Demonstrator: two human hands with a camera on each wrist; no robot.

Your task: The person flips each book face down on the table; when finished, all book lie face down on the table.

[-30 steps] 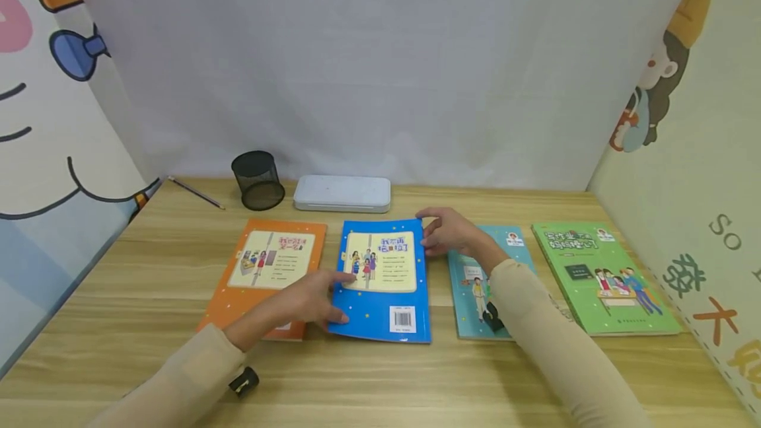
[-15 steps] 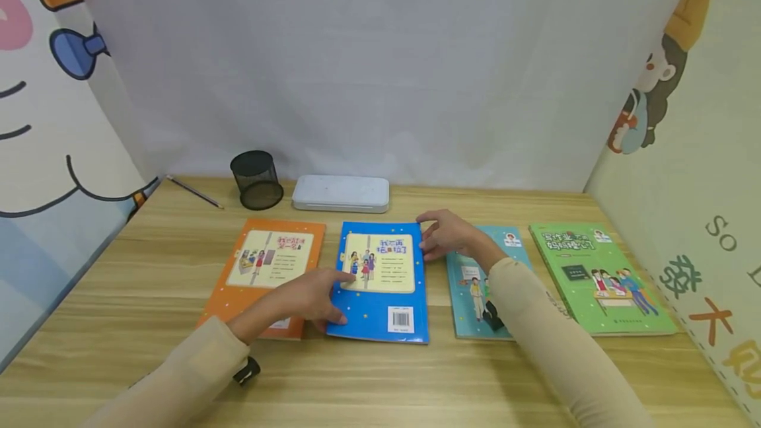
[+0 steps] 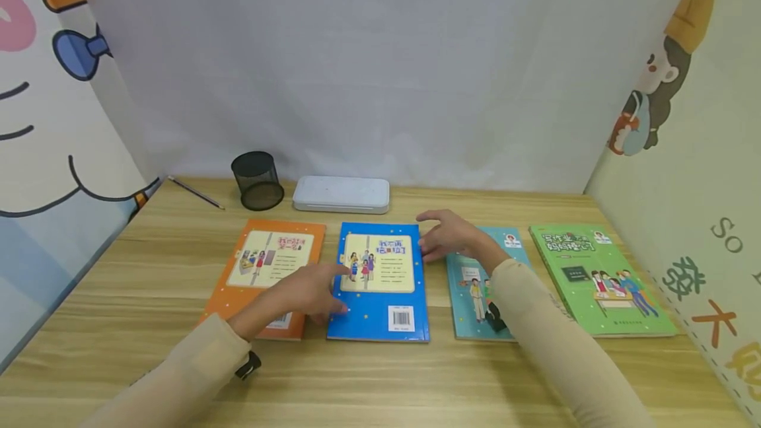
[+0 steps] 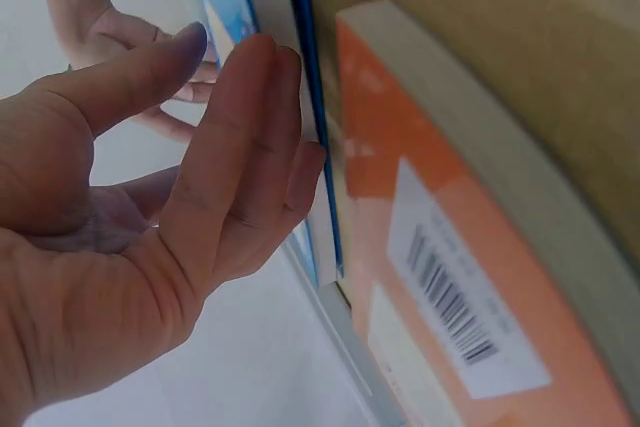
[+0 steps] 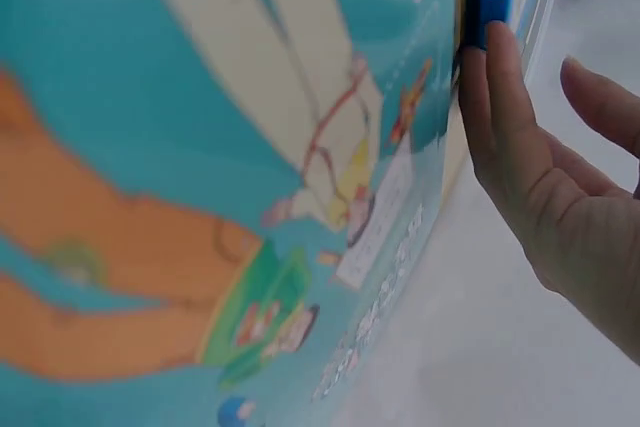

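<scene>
As the left hand (image 3: 315,289) and right hand (image 3: 448,236) flank it, the blue book (image 3: 383,283) lies flat

Where my eye lands first, mid-table (image 3: 380,382), the blue book rests with its back cover up, the barcode (image 3: 401,318) at its near right corner. From the left, a hand reaches over the orange book (image 3: 270,259); its fingers are mostly straight, the thumb spread apart, the tips at the blue book's left edge. How firmly they press there, I cannot tell. On the other side, the right hand lays nearly straight fingertips (image 5: 497,42) against the far part of the right edge, one digit standing apart from the rest.

To the right lies the teal book (image 3: 466,283), partly covered by the right sleeve (image 3: 559,335), and farther right the green book (image 3: 606,289). Along the far side, left to right, I see a pencil (image 3: 196,193), a black mesh pen cup (image 3: 257,180) and a pale pencil case (image 3: 341,195). Behind them hangs a whitish cloth (image 3: 386,84).
</scene>
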